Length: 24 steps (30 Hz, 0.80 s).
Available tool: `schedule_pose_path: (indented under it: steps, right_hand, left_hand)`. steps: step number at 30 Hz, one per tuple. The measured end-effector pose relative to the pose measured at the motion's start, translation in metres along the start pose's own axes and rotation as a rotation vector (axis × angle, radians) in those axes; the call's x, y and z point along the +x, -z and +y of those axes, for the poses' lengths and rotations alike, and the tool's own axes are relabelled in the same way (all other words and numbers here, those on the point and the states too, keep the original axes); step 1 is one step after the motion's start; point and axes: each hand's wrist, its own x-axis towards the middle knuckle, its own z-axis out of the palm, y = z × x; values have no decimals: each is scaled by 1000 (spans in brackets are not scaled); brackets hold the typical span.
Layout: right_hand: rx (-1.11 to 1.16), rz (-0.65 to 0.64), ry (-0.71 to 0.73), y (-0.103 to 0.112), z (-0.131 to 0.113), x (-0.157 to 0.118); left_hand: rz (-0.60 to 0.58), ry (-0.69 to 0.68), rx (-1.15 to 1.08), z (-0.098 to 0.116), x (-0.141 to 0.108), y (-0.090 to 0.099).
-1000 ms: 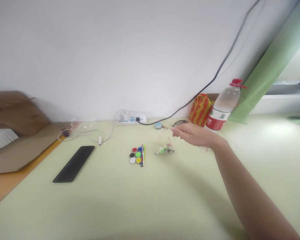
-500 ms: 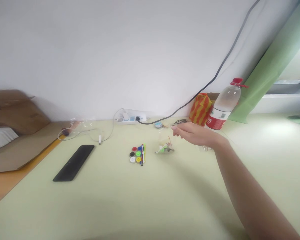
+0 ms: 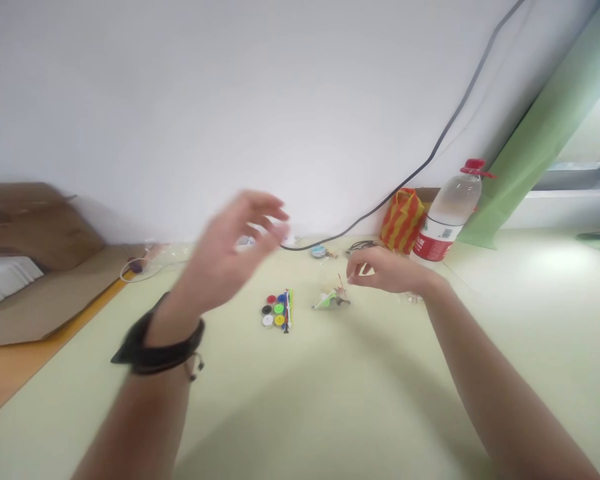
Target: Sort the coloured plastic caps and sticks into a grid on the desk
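Observation:
My left hand (image 3: 235, 250) is raised over the back of the table, blurred by motion, its fingers apart and holding nothing; a black band circles the wrist. Curled into a pinch, the fingers of my right hand (image 3: 380, 270) are just above and right of a small clear plastic bag (image 3: 331, 300) with green, white and red pieces in it. Whether they grip the bag's clear edge is too faint to tell. Left of the bag lie several coloured discs (image 3: 279, 309) in two columns, beside a row of thin coloured plastic sticks (image 3: 289, 310).
A large water bottle (image 3: 445, 217) with a red cap stands at the back right beside a red-and-yellow striped bag (image 3: 403, 220). A black cable (image 3: 430, 157) runs down the wall. A round blue-topped item (image 3: 319, 251) lies near the wall. Opened cardboard (image 3: 55, 293) is at left.
My left hand has come into view from below, now covering most of the black slab and the power strip. My right hand's fingers have curled downward closer to the plastic bag.

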Motion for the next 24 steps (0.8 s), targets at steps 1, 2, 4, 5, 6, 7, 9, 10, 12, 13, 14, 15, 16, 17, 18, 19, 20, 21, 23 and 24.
schedule_pose_path:
  steps: [1, 2, 4, 5, 6, 7, 9, 10, 12, 13, 14, 15, 16, 17, 18, 19, 20, 21, 23, 24]
  right_hand:
    - [42, 2, 18, -1, 1, 2]
    - [86, 6, 34, -2, 1, 3]
    - [170, 0, 63, -4, 1, 5]
    - [213, -9, 72, -4, 1, 4]
    - [256, -14, 77, -5, 1, 3]
    - [298, -10, 79, -7, 1, 1]
    - [381, 46, 84, -15, 3, -6]
    - [422, 100, 85, -21, 4, -10]
    - [540, 247, 74, -39, 7, -21]
    - [628, 314, 47, -51, 8, -27]
    - [716, 336, 15, -62, 9, -33]
    - [792, 339, -16, -74, 10, -38]
    - [856, 309, -45, -85, 10, -42]
    - [900, 273, -70, -93, 9, -45]
    - [912, 241, -85, -100, 9, -47]
    - [908, 217, -97, -105, 8, -48]
    - [896, 209, -107, -107, 8, -48]
    - [878, 211, -115, -108, 7, -48]
    - [850, 247, -124, -108, 8, -47]
    - [835, 288, -122, -107, 8, -46]
  left_hand:
    - [-121, 24, -25, -7, 1, -16]
    - [-242, 63, -62, -15, 0, -33]
    - [-390, 172, -175, -34, -6, -71]
    - [-417, 218, -258, -42, -11, -89]
    - [-436, 258, -345, -48, -17, -105]
    - [-459, 283, -427, -52, -23, -118]
    - [-535, 302, -576, -54, -37, -136]
    - [-549, 331, -633, -53, -45, -140]
    - [-489, 433, -692, -47, -60, -144]
    - [-470, 497, -724, -44, -69, -145]
    - [-454, 554, -768, -41, -77, -145]
    - [-447, 591, -797, -38, -85, -146]
    - [-454, 605, -808, -36, -93, -147]
    - [-475, 608, -811, -35, -100, -147]
    - [-472, 598, -812, -35, -105, -148]
    - [-431, 591, -795, -35, -109, -148]
    - [-362, 589, -762, -36, -111, -148]
    - [-299, 584, -730, -37, -112, -147]
    - [-233, 571, -674, -40, -112, -145]
    - [-218, 564, -648, -41, -112, -143]
